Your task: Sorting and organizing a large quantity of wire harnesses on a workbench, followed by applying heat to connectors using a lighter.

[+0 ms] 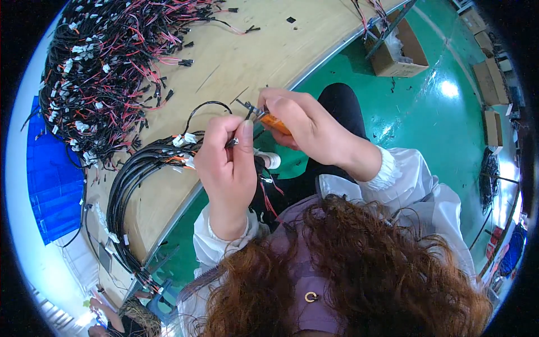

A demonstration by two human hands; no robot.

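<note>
Here the left hand (227, 160) is closed, thumb and fingers pinching the end of a black wire (205, 106) that loops up over the edge of the wooden workbench (269, 45). The right hand (300, 126) is curled tight around an orange-handled tool (272, 122), whose dark metal tip meets the pinched wire end just above the left thumb; the kind of tool cannot be told, as the fingers hide most of it. A bundle of black cables (135, 174) with small white tags trails from under the left hand along the bench edge toward the lower left. A large heap of red and black wires (106, 62), dotted with white tags, fills the upper left of the bench. An open brown cardboard box (398, 50) stands on the green floor (432, 123) at upper right, and further brown cartons (491, 84) line the right rim, bent by the lens. Hair (359, 269) covers the lower frame.
</note>
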